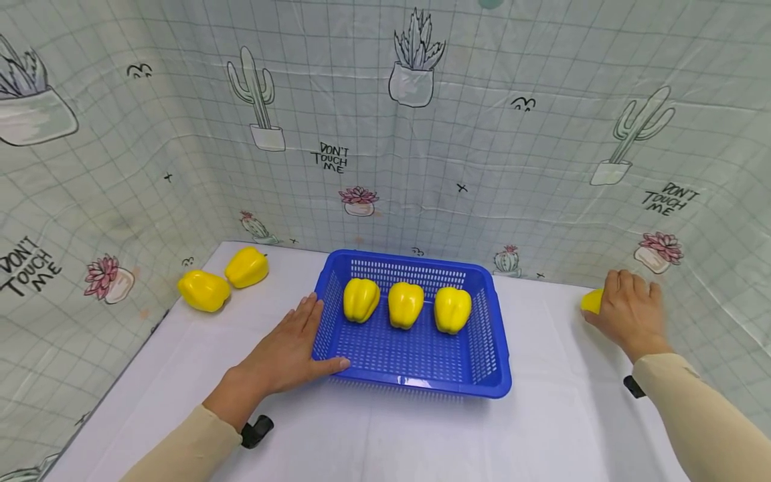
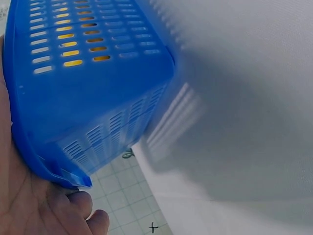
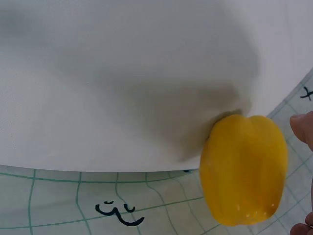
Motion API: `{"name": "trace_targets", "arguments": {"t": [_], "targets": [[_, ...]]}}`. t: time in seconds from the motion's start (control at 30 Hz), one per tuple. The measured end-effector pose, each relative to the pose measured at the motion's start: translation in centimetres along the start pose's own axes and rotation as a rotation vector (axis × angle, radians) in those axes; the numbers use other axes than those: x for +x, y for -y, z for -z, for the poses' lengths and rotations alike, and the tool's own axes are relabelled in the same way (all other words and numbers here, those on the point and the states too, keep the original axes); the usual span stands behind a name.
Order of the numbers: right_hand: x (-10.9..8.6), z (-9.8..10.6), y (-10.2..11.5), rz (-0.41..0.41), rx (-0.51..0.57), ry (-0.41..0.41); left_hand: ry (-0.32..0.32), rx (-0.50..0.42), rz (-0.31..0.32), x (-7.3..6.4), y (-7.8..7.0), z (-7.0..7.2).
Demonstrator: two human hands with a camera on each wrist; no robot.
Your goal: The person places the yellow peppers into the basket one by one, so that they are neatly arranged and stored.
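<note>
Reaches with the right hand (image 1: pixel 632 311) for a yellow bell pepper (image 3: pixel 244 171) on the white table (image 1: pixel 542 415), well to the right of the blue perforated basket (image 1: pixel 397 355). Looks, as a judgement, like the pick-up step, just short of a grasp: in the right wrist view, shows a gap between thumb and pepper, with no finger wrapped round it. Rests the left hand (image 1: pixel 289 351) at the basket's near-left corner, clenching nothing, fingers along the left rim and thumb over the near one, probably for steadiness. Includes three bell peppers (image 1: pixel 406 305) in a row inside the basket, and two loose peppers (image 1: pixel 205 290) apart from its left side. Calls next, presumably, for closing right thumb and fingers round the pepper, then lifting straight up before any carry towards the basket.
</note>
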State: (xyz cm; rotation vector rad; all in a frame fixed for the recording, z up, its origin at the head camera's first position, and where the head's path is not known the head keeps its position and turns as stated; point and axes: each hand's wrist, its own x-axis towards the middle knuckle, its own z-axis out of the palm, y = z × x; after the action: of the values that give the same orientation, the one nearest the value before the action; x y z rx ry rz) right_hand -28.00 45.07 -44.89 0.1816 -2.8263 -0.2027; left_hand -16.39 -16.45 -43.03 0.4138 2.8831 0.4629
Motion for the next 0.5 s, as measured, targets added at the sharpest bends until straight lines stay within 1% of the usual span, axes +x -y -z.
{"name": "trace_targets", "arguments": {"t": [0.1, 0.23, 0.5], "targets": [[-0.3, -0.2, -0.8, -0.019, 0.007, 0.036, 0.003, -0.004, 0.002, 0.0, -0.1, 0.0], [-0.7, -0.6, -1.6, -0.022, 0.003, 0.073, 0.008, -0.002, 0.01, 0.0, -0.1, 0.0], [-0.8, -1.7, -2.4, -0.022, 0.041, 0.108, 0.009, -0.003, 0.014, 0.0, -0.1, 0.1]]}}
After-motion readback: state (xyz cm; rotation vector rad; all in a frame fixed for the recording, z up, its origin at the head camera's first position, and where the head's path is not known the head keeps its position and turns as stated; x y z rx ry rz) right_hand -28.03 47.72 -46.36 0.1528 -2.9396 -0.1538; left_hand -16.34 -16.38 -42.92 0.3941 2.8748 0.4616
